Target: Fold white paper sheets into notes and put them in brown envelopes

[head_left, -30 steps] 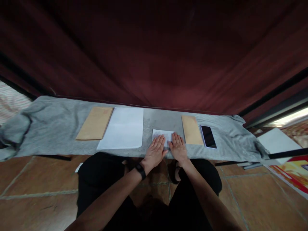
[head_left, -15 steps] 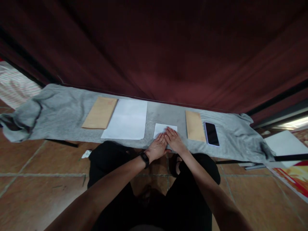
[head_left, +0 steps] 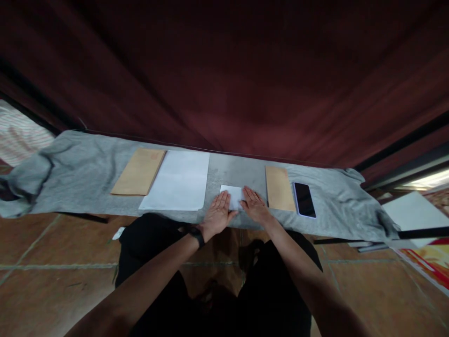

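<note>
One grey cloth (head_left: 87, 178): spread lengthwise on the tiled floor (head_left: 52, 262) below a dark red curtain (head_left: 224, 93), with its left end bunched.
Left brown envelope (head_left: 138, 172): flat on the cloth's left half, toward the far edge.
White sheet (head_left: 177, 180): flat, just right of that envelope, reaching close to the near edge.
Left hand (head_left: 218, 216): released and flat, palm down, fingers straight, grasping nothing; black wristband (head_left: 197, 237) on the wrist.
Folded paper (head_left: 232, 195): small and white, mid-cloth by the near edge, pressed under the fingers of both hands.
Right hand (head_left: 255, 208): also flat and unclenched, fingers on the paper's right part.
Right brown envelope (head_left: 279, 188): just right of that hand, apart from the paper.
Phone (head_left: 303, 199): dark screen up, just beside that envelope's right edge.
</note>
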Available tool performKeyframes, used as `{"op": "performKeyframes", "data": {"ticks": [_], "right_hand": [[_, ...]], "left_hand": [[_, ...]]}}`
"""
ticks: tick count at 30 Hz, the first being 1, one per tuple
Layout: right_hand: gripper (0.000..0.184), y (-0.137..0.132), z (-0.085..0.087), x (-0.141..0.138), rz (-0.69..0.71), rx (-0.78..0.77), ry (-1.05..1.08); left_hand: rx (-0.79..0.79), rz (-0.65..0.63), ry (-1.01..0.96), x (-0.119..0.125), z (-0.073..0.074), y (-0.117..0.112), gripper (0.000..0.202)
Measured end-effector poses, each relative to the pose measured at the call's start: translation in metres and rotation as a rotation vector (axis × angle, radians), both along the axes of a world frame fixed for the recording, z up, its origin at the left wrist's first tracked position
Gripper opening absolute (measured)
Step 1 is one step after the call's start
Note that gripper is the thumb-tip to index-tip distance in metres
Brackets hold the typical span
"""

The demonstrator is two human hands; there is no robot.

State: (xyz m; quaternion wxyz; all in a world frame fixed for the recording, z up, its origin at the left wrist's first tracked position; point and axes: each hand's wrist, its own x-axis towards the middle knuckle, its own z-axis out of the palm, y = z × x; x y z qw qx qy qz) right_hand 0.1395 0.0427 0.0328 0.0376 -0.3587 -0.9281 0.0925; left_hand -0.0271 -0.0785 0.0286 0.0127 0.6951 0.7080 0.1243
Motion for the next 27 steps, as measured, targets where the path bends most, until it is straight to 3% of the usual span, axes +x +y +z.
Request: {"op": "performKeyframes", "data": {"ticks": [3,10,16,27], "right_hand": [[0.056,0.003,0.001,-0.001,-0.021,-0.009,0.013],[0.056,0.011,0.011,-0.026,-0.018,-0.028,0.003],[0.055,0.02,0.023,-0.036,-0.074,-0.088,-0.027],[0.052,0.035,0.04,-0.037,-0.203,-0.208,-0.048]], "left_hand": [[-0.036,0.07,0.012,-0.011,0.001,0.013,0.066],[-0.035,0.065,0.011,-0.015,-0.001,0.034,0.062],[-0.017,0.032,0.015,-0.02,0.001,0.019,0.063],[0.027,0.102,-0.023,-0.015,0.002,-0.006,0.058]]}}
